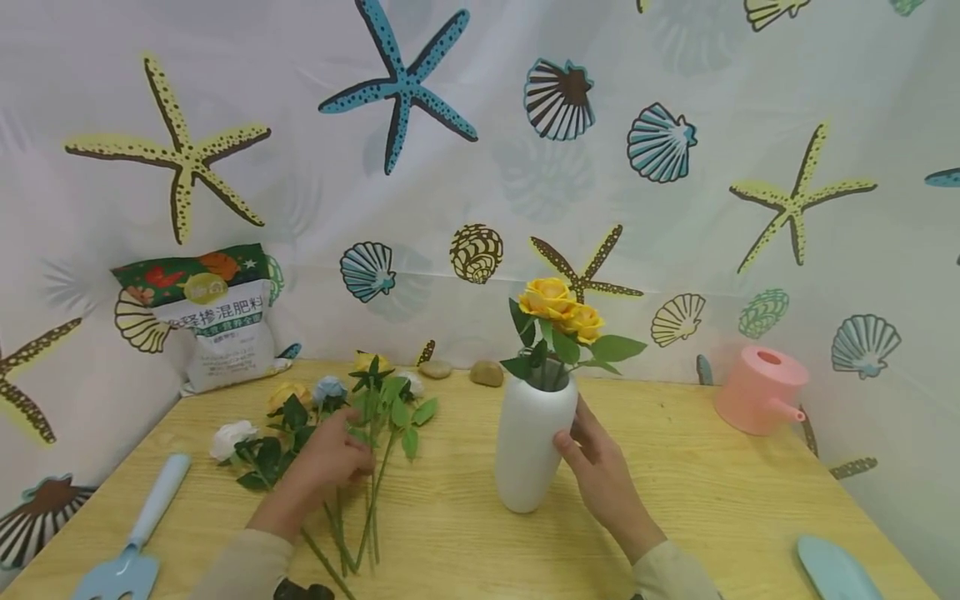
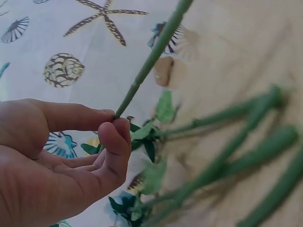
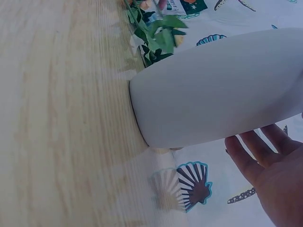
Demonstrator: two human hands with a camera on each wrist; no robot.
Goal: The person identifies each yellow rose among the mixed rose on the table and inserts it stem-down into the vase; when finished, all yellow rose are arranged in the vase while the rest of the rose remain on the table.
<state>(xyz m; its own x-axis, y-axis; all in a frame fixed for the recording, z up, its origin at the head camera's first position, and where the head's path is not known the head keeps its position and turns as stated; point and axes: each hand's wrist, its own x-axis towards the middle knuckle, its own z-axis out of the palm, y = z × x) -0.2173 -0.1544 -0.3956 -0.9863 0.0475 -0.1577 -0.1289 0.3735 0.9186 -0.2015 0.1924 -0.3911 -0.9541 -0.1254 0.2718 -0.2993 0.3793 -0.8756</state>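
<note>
My left hand (image 1: 333, 454) is over the loose flowers on the left of the table. Its thumb and index finger pinch a green flower stem (image 2: 154, 56) in the left wrist view; the bloom on that stem is hidden. Around it lie a white rose (image 1: 232, 439), a blue rose (image 1: 328, 389) and a yellow rose (image 1: 372, 362) with leafy stems. A tall white vase (image 1: 531, 450) stands upright, slightly tilted, holding yellow roses (image 1: 547, 298). My right hand (image 1: 600, 475) holds the vase's right side, thumb in front and fingers behind; in the right wrist view its fingertips (image 3: 233, 142) touch the wall.
A light blue hand fork (image 1: 153, 508) lies front left, and a pale blue tool (image 1: 836, 571) front right. At the back stand a fertilizer bag (image 1: 228, 333), two stones (image 1: 487, 372) and a pink watering can (image 1: 759, 392). A patterned white cloth (image 1: 465, 192) hangs behind the table.
</note>
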